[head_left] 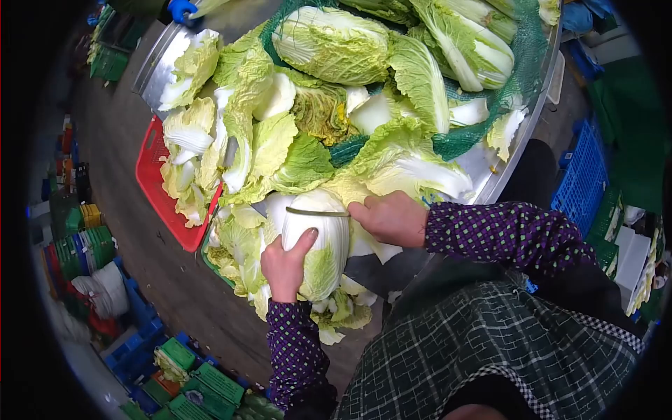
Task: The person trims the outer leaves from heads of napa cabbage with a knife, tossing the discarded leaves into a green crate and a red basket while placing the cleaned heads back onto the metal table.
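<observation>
So the cabbage [325,245] is at the near edge of the metal table [481,162], can't tell if it's resting on it. Long axis runs roughly away from the body, white base at the far end, leafy green tip toward the apron [476,336]. Left hand [285,267] grips its left side, thumb on top, other fingers mostly hidden. Right hand [392,219] is closed on the knife [316,212], blade crosswise over the base. Loose leaves [399,164] crowd the far side, red crate [145,164] off left. Most room's on the near side, with floor [140,231] showing below.
</observation>
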`<action>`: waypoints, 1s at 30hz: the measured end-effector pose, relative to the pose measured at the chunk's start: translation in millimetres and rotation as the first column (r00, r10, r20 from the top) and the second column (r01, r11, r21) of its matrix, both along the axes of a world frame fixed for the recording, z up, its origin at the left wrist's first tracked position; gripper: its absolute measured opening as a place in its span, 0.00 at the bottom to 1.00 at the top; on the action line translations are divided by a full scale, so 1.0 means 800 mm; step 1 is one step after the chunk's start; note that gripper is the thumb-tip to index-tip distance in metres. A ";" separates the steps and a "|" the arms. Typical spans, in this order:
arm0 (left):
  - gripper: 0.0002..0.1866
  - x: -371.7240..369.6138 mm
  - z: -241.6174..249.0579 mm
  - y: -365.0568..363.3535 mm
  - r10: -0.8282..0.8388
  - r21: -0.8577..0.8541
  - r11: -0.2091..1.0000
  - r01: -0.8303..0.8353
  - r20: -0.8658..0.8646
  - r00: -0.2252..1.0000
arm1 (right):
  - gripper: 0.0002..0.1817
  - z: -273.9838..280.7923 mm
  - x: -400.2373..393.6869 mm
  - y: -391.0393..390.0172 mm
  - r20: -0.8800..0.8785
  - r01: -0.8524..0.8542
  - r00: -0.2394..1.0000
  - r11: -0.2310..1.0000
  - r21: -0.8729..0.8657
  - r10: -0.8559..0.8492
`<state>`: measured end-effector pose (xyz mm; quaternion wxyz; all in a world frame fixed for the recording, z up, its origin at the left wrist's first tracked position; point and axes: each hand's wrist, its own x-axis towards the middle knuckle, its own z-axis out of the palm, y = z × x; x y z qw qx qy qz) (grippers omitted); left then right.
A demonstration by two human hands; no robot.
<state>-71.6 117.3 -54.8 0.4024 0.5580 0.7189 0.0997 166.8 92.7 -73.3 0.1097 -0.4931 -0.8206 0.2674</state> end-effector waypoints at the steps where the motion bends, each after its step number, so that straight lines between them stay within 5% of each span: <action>1: 0.29 -0.002 -0.002 0.001 -0.005 -0.006 1.000 0.005 -0.004 1.000 | 0.14 0.001 -0.002 0.000 0.000 -0.002 1.000 1.000 -0.001 0.002; 16: 0.27 -0.001 0.000 0.009 0.020 -0.061 0.998 -0.017 0.045 0.999 | 0.10 -0.012 -0.017 0.017 0.057 0.037 0.998 0.999 -0.023 -0.036; 18: 0.28 0.004 0.001 0.003 -0.020 -0.006 1.000 0.020 -0.006 1.000 | 0.10 -0.030 -0.013 0.034 0.140 0.055 0.990 0.975 -0.217 -0.025; 21: 0.27 0.000 -0.003 -0.009 -0.065 0.104 0.992 0.072 -0.071 0.995 | 0.11 -0.031 -0.007 0.039 0.132 -0.030 0.989 0.974 -0.223 0.061; 25: 0.25 -0.020 -0.021 -0.021 0.014 0.136 0.990 -0.030 0.115 0.993 | 0.15 -0.039 -0.008 0.030 -0.034 0.072 0.996 0.946 -0.317 -0.087; 30: 0.24 -0.012 -0.015 -0.040 -0.011 0.249 0.968 -0.022 0.129 0.992 | 0.11 -0.002 -0.013 -0.013 -0.116 0.076 0.989 0.990 -0.116 -0.090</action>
